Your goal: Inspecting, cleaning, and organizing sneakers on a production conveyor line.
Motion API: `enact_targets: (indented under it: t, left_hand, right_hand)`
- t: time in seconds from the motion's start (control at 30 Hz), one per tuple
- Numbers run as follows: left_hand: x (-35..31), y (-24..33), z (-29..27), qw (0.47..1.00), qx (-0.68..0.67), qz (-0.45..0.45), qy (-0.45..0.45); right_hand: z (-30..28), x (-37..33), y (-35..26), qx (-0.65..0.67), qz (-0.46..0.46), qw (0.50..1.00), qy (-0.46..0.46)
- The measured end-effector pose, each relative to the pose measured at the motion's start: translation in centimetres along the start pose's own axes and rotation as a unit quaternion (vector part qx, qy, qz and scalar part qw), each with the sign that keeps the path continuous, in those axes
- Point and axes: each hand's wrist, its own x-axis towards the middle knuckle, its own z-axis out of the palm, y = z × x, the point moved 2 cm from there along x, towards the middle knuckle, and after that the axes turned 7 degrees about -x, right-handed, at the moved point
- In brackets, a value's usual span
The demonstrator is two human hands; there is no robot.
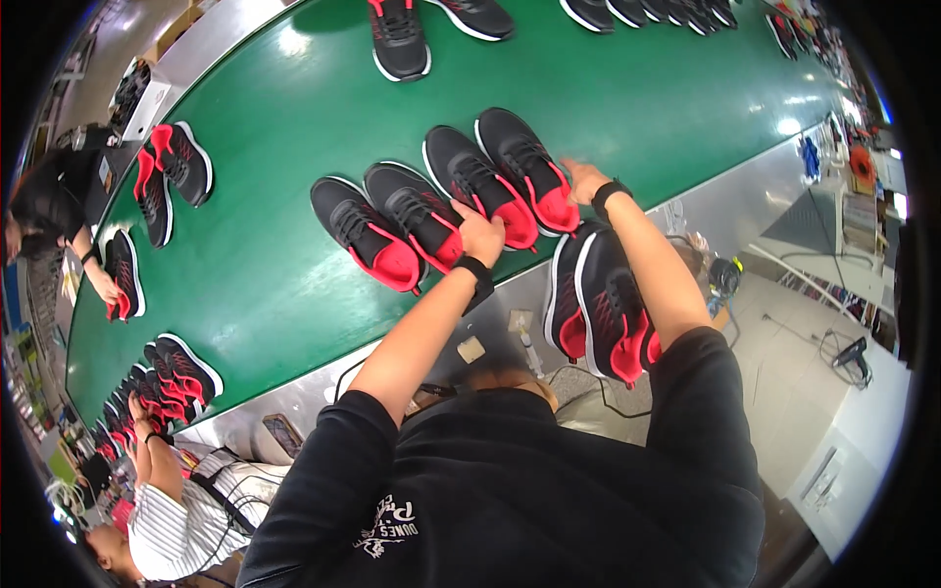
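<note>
Two pairs of black sneakers with red heels lie side by side on the green conveyor belt (294, 294). My left hand (480, 235) is closed over the red heel of one sneaker (470, 181) of the right-hand pair, touching the neighbouring pair (392, 225). My right hand (585, 181) grips the heel of the outer sneaker (529, 162). Both wrists wear black bands. A third pair (598, 304) rests below my right forearm, off the belt at the steel ledge.
More sneakers lie on the belt at the top (397, 39) and left (172, 176). A person in black (49, 196) at the left touches a shoe (123, 279). Another in a striped shirt (176, 519) reaches toward a row of shoes (167, 382). A steel ledge (314, 387) borders the belt.
</note>
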Motion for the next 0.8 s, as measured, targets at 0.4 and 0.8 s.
enact_targets:
  t: [0.4,0.8]
  left_hand:
    - [2.3,-3.8,-5.3,0.972,-0.131,0.194,-0.003]
    - [-18.3,0.1,-23.5,0.796,-0.507,0.26,-0.202]
  right_hand:
    - [-3.3,-4.4,-6.6,-0.012,-0.054,0.973,0.222]
    - [-0.2,-25.3,-14.6,0.615,-0.246,0.749,0.018]
